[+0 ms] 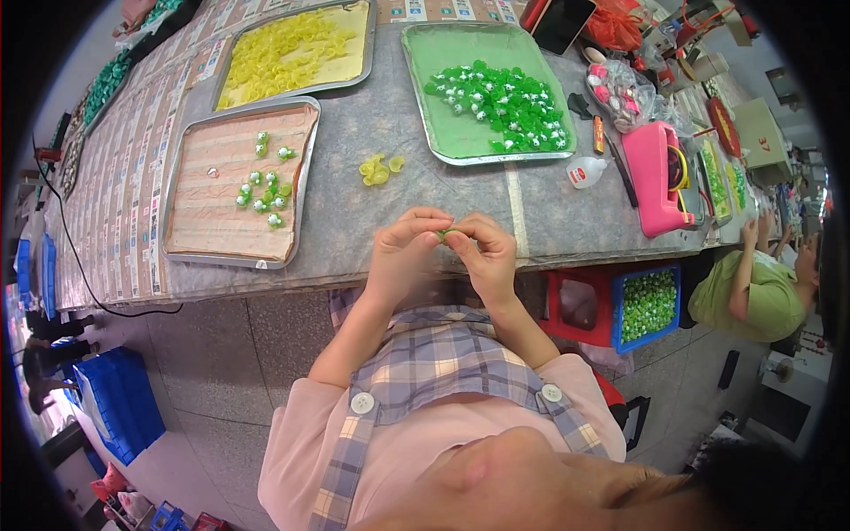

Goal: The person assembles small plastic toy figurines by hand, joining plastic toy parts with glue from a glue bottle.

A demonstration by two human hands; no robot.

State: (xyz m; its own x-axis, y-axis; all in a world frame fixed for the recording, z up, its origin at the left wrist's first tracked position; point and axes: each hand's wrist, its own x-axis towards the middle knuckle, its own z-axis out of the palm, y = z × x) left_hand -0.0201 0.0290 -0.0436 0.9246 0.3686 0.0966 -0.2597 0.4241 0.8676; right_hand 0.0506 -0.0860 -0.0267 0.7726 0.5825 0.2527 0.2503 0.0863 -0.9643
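Observation:
My left hand (403,252) and my right hand (487,257) meet over the table's near edge, fingertips pinched together. Between them is a small green piece (445,233), mostly covered by the fingers. A little beyond lies a small pile of translucent yellow cup-shaped pieces (376,170). To the left, a pinkish lined tray (199,199) carries several green-and-white figures (257,196) with dark marks. Ahead and to the right, green and white pieces (509,111) are heaped in a green lined tray (443,133).
A tray (361,73) of yellow pieces stands at the far left. Along the right are a squeeze bottle (586,172), a glue-stick-like tube (598,134) and a pink holder (646,168). A blue bin (678,296) of green pieces sits below the edge. A co-worker (753,288) sits at right.

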